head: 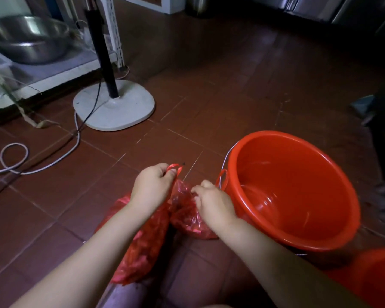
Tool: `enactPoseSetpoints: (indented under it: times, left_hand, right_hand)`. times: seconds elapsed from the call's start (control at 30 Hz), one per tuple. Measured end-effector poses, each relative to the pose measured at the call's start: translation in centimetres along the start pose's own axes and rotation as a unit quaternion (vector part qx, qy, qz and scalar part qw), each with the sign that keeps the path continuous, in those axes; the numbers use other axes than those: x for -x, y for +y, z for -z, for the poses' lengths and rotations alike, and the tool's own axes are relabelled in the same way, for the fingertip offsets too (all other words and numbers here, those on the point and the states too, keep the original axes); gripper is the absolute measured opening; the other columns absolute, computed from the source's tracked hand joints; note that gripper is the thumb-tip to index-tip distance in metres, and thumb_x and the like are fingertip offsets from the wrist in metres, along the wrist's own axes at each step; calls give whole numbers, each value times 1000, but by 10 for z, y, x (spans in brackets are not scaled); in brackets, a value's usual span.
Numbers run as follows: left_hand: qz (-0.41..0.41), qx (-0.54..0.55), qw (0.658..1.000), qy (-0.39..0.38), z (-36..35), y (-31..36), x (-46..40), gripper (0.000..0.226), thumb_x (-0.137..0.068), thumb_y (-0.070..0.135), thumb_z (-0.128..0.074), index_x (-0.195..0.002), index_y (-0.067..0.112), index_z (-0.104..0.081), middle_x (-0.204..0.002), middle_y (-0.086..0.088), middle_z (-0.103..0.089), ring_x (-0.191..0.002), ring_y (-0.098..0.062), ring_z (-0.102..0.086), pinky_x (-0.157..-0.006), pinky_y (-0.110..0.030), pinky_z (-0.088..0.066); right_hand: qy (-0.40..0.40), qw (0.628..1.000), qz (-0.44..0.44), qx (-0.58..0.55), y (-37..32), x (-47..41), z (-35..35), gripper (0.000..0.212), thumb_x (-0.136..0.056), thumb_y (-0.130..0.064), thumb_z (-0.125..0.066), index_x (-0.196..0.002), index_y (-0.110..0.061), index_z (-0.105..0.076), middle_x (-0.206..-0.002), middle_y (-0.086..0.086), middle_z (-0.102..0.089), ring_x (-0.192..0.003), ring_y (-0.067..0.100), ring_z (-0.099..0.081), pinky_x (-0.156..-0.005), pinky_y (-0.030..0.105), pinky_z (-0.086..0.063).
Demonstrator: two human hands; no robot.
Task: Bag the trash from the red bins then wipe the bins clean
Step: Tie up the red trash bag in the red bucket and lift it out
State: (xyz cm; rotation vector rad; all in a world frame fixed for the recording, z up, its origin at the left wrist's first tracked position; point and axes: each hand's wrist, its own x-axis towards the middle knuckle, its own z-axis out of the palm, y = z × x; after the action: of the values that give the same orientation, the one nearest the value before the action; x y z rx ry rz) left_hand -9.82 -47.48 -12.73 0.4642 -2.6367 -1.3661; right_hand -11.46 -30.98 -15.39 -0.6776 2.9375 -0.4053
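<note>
We look down at our own two bare forearms reaching forward over a floor (209, 103) of dark red-brown tiles. Between them lies a red plastic bag (142, 241), crumpled and filled, resting on the floor close to us, its gathered top rising up to our hands. Our left hand (152, 185) has its fingers curled round one twisted handle loop of the bag, which pokes out above the knuckles. Our right hand (213, 203) pinches the bunched plastic on the other side of the bag's neck, fingers curled into the folds. Just right of that hand stands a red bin (320, 236), a round bucket tipped toward us so that we see inside; its inside looks bare and shiny, and a thin wire handle hangs at its left rim beside a small red lug. At the lower right corner, part of a second red bin (378, 281) shows, cut off by the edge. Farther off on the left, a white cable (13, 161) loops across the tiles beside a black one. Beyond it sits the flat white base of a fan stand (113, 105) with a black pole rising from it. Behind that, on a low white shelf (60, 72), rests a large steel bowl (27, 38). The far right is dark, with steel cabinet fronts hard to make out.
</note>
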Motion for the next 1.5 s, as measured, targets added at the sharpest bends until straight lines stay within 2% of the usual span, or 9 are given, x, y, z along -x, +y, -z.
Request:
enactPoseSetpoints:
  times: [0.23, 0.5, 0.63, 0.73, 0.87, 1.03, 1.23, 1.33, 1.5]
  left_hand:
    - [73, 166, 983, -15, -1, -5, 10, 26, -73, 30, -49, -67, 6, -56, -59, -9, -66, -66, -33, -65, -72, -48, -54]
    - [72, 280, 957, -31, -13, -6, 27, 20, -91, 5, -53, -72, -1, -56, -56, -11, -56, -47, -16, -52, -47, -19, -43]
    - [61, 259, 964, -8, -19, -6, 30, 22, -89, 8, -56, -68, 4, -55, -53, -9, -56, -52, -20, -53, -51, -23, -44]
    - [75, 259, 963, 1, -23, -3, 33, 20, -90, 8, -54, -69, 5, -56, -53, -8, -55, -51, -21, -52, -52, -26, -43]
    - [103, 250, 962, 37, -26, 20, 36, 24, -90, 6, -52, -67, 5, -55, -50, -5, -55, -50, -18, -52, -53, -26, -44]
    - [134, 214, 963, 96, -10, 53, 39, 21, -90, 7, -55, -69, 8, -57, -55, -4, -58, -54, -13, -52, -57, -25, -44]
    - [205, 165, 961, 88, 53, 90, 68, 15, -90, 4, -55, -75, 1, -58, -70, -18, -59, -66, -22, -54, -67, -31, -44]
    - [236, 156, 954, 100, 99, 111, 87, 23, -89, -1, -53, -67, 5, -56, -61, -11, -54, -57, -15, -49, -55, -14, -42]
    - [271, 160, 942, 118, 187, 158, 121, 30, -89, -1, -53, -62, 10, -54, -55, -1, -51, -43, 4, -45, -47, -5, -35]
  right_hand:
    - [-143, 942, 25, 303, 31, -2, -19, 37, -90, 2, -38, -126, 2, -46, -126, 19, -50, -115, 33, -49, -88, 40, -45]
    - [-145, 895, 110, 407, 24, 7, -18, 27, -90, -9, -44, -109, -11, -64, -112, 12, -62, -106, 30, -44, -82, 37, -36]
    - [-63, 946, 134, 289, 5, 8, 9, 23, -86, -12, -48, -98, -12, -67, -100, 7, -65, -105, 29, -43, -79, 38, -35]
    - [32, 983, 74, 162, 5, 9, 36, 7, -74, -17, -64, -79, -15, -69, -81, 2, -66, -92, 26, -54, -66, 31, -38]
    - [-20, 999, -7, -27, 27, 9, 56, 19, -87, -32, -57, -98, -19, -65, -101, 2, -62, -100, 27, -58, -75, 33, -48]
    - [-93, 985, -36, -142, 26, 20, 62, 18, -87, -31, -59, -97, -18, -66, -104, 5, -66, -100, 27, -61, -81, 30, -47]
    - [-195, 894, -153, -372, -4, 24, 76, 15, -87, -11, -57, -92, -14, -71, -102, 8, -71, -101, 25, -63, -88, 31, -49]
    - [-230, 870, -172, -400, -33, 25, 105, 22, -85, -1, -52, -89, -15, -69, -101, 8, -71, -102, 25, -63, -93, 31, -47]
    - [-270, 871, -174, -371, -84, 39, 183, 30, -81, -5, -50, -66, -29, -60, -79, -5, -66, -74, 9, -58, -73, 20, -41]
